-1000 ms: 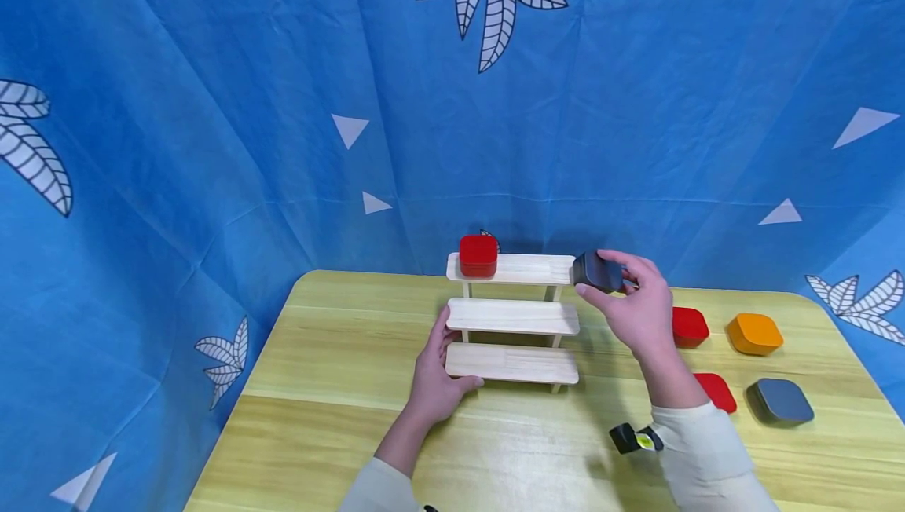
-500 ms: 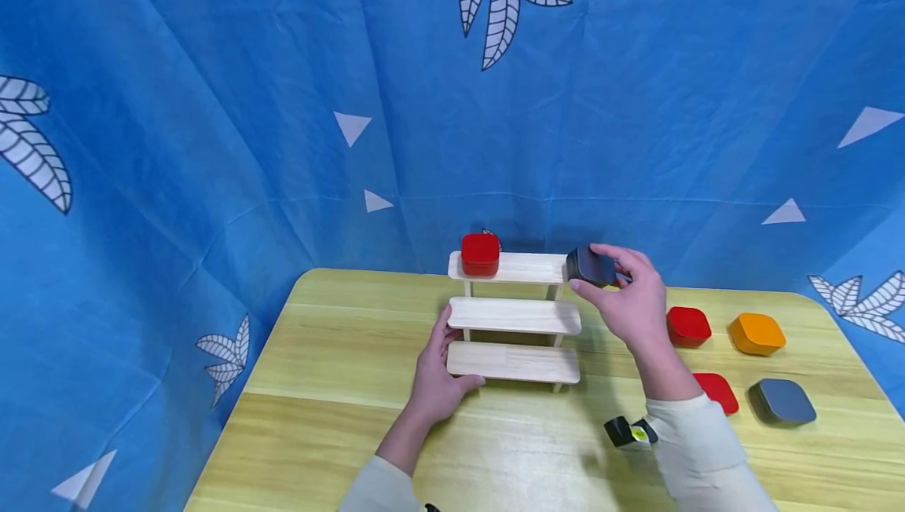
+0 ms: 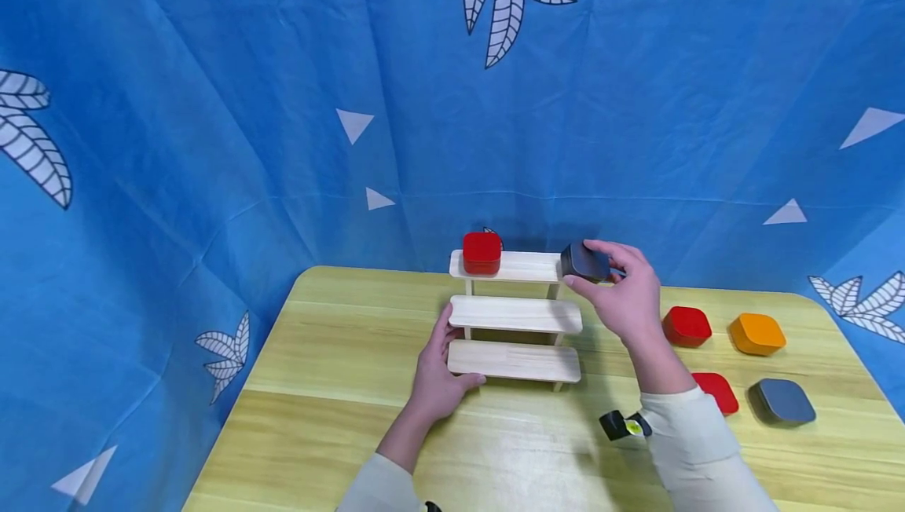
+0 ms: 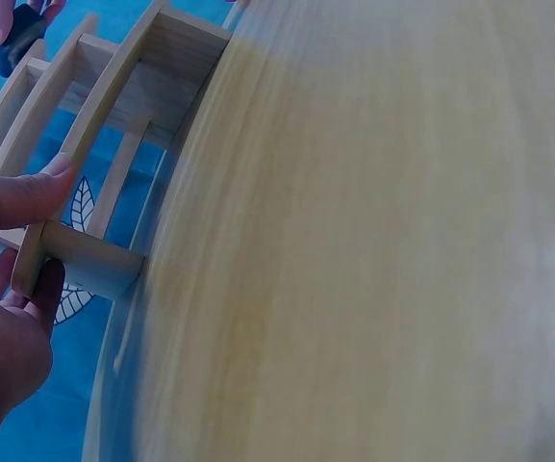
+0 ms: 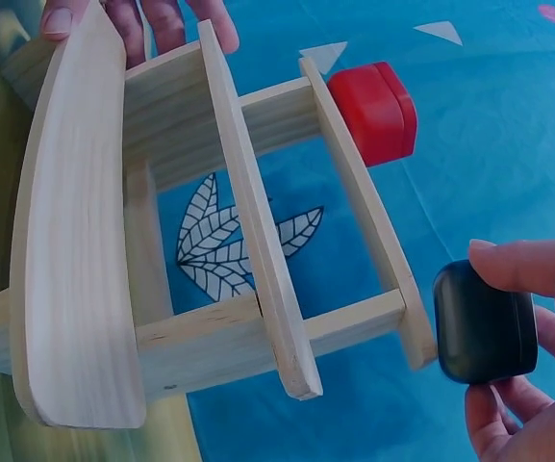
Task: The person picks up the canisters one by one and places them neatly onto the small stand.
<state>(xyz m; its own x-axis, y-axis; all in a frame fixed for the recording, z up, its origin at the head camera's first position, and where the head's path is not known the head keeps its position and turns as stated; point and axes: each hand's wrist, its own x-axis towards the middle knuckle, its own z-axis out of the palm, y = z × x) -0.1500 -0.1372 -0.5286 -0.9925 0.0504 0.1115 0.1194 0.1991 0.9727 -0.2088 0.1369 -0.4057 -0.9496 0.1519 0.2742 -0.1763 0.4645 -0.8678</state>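
- Pale wood is forming a three-tier rack (image 3: 515,315) on the table (image 3: 332,371); a red box (image 3: 482,254) is sitting toward the left end of the top shelf (image 3: 530,267).
- The left hand (image 3: 434,378) is gripping the rack's left end, thumb lying at the near edge of the lowest shelf (image 3: 514,360), fingers wrapping round the side, probably steadying the frame.
- The right hand (image 3: 626,292) is pinching a dark box (image 3: 582,262) between thumb and fingers at the top shelf's right end, seemingly leaving its left side clear; whether it is touching the wood, one cannot tell.
- The right forearm (image 3: 661,363) is slanting from near right toward far left, its sleeve (image 3: 700,433) partly hiding a second red box (image 3: 717,392).
- Farther right, a third red box (image 3: 686,326), an orange box (image 3: 757,334) and a grey box (image 3: 782,402) are standing apart, likely for easy right-hand reach.
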